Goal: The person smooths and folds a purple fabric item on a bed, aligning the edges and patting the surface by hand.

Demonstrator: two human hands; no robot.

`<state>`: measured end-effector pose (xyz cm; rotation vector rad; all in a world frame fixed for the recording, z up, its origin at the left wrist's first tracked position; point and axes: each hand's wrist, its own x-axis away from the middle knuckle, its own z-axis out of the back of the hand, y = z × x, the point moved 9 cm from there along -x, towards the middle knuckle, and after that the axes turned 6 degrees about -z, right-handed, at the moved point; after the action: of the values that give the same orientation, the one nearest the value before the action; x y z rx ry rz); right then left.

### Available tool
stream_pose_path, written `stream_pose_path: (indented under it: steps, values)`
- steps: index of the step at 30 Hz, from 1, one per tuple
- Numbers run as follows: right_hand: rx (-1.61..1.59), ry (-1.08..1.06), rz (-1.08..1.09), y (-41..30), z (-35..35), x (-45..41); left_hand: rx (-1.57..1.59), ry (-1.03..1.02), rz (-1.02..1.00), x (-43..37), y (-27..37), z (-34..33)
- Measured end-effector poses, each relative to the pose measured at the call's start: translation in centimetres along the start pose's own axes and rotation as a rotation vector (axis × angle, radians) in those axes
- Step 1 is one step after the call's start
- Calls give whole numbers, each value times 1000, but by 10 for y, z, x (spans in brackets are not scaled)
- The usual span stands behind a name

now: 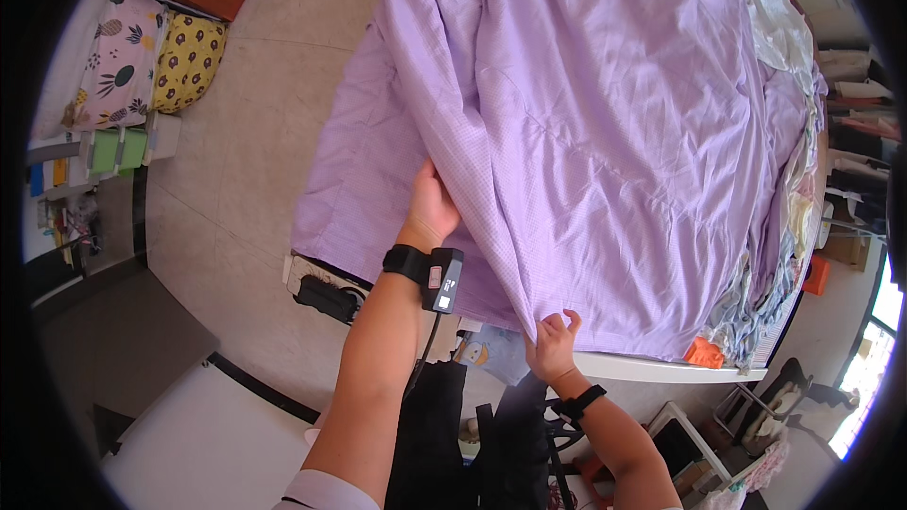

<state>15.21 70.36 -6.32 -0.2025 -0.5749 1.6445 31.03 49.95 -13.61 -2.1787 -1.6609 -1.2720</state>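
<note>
A large light-purple textured cloth [609,120], like a bed cover, lies wrinkled over the surface before me, with a long fold running from the top down to its near edge. My left hand [434,207] is tucked under the left side of this fold, its fingers partly hidden by the fabric. At the near edge my right hand [553,348] pinches the lower end of the fold, thumb and fingers closed on the cloth. Both wrists wear black straps; the left one carries a small black device [442,280] with a cable.
Crumpled clothes [755,312] and an orange item [705,353] lie along the right side. A black power strip [326,297] sits at the near left corner. Patterned pillows [122,60] stand at the upper left. A white-topped surface [220,432] is at the lower left.
</note>
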Motion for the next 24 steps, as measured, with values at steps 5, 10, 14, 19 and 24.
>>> stream_pose_path:
  steps: [5, 10, 14, 19, 24]
  values:
    - [44, 4, -15, 4, -4, -3, -95, 39, -18, 4, 35, 4]
    - [54, 19, -39, 7, -2, -3, -294, -40, 145, 15, 36, 4]
    - [41, 46, -39, 11, -3, -2, -92, -263, 181, 24, 27, -28]
    - [-27, 17, -34, 9, 2, -4, -494, -357, 36, 37, 25, -64]
    - [-48, -6, -12, 7, 3, -7, -550, -172, -100, 18, 28, -34]
